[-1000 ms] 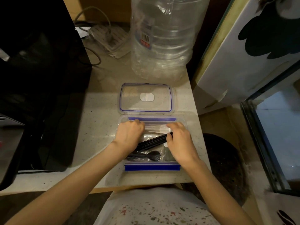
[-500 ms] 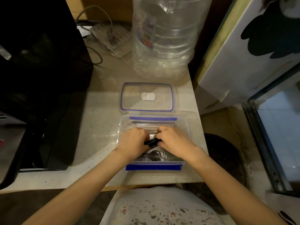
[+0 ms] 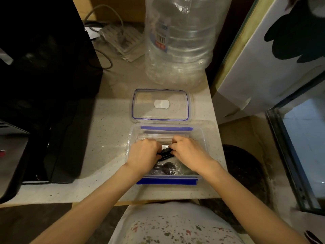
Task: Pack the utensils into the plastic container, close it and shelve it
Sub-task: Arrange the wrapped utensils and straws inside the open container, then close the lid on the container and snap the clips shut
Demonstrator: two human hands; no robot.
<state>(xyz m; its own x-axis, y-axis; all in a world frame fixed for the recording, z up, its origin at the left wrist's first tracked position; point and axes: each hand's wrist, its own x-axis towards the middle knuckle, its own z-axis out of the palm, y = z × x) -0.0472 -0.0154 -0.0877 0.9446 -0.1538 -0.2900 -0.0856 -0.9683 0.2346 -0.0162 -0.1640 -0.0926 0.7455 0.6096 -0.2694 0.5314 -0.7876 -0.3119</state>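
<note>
Both hands down inside the clear plastic container [image 3: 202,136] on the speckled counter [image 3: 109,131]. Left hand [image 3: 143,154] and right hand [image 3: 187,152] curled tight, close together, each pinching one end of a bunch of black utensils [image 3: 165,153]. Long way of the bunch running left to right, a bit tilted, far end up toward the right hand. Right between the two hands, so neither one nearer. More black utensils in clear wrap [image 3: 166,169] lying low in the box, just under the hands, near the front blue clip [image 3: 167,181]. Lid [image 3: 161,104] lying flat just behind the box, still off. Probably next: pushing the bunch down flat, along the long side of the box.
</note>
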